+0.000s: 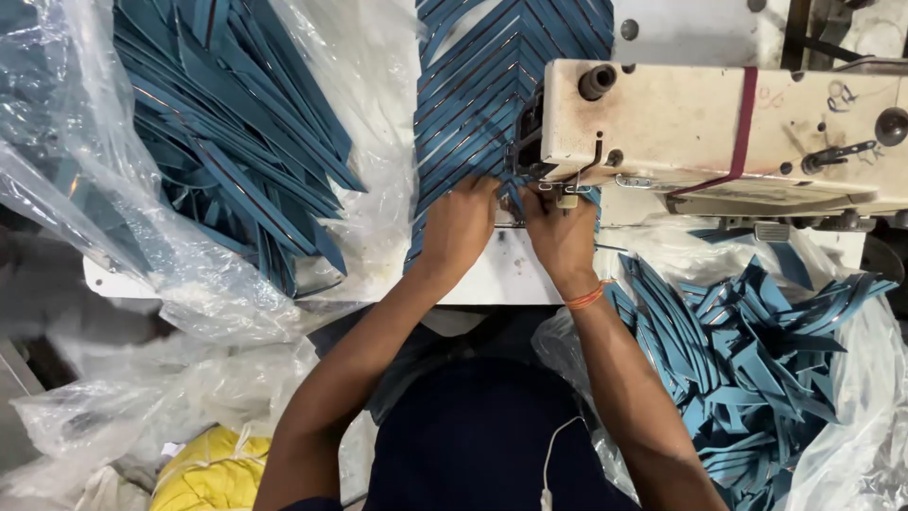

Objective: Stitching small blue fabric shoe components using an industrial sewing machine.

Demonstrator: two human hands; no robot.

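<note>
White counter (pixel 492 274) carries a sewing machine (pixel 719 128). Left hand (pixel 461 222) and right hand (pixel 560 232) pinch a blue strip (pixel 506 185), probably at the needle. Sewn strips (pixel 501 76) trail behind; loose ones (pixel 757 369) wait.

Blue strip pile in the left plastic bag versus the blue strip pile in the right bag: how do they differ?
The left pile holds long, straight strips fanned roughly parallel on the table; the right pile holds shorter, folded pieces jumbled every way, lower, beside the right forearm. The left pile lies farther from the hands; the right pile sits just below the sewing machine. Both are teal fabric resting on clear plastic.
</note>
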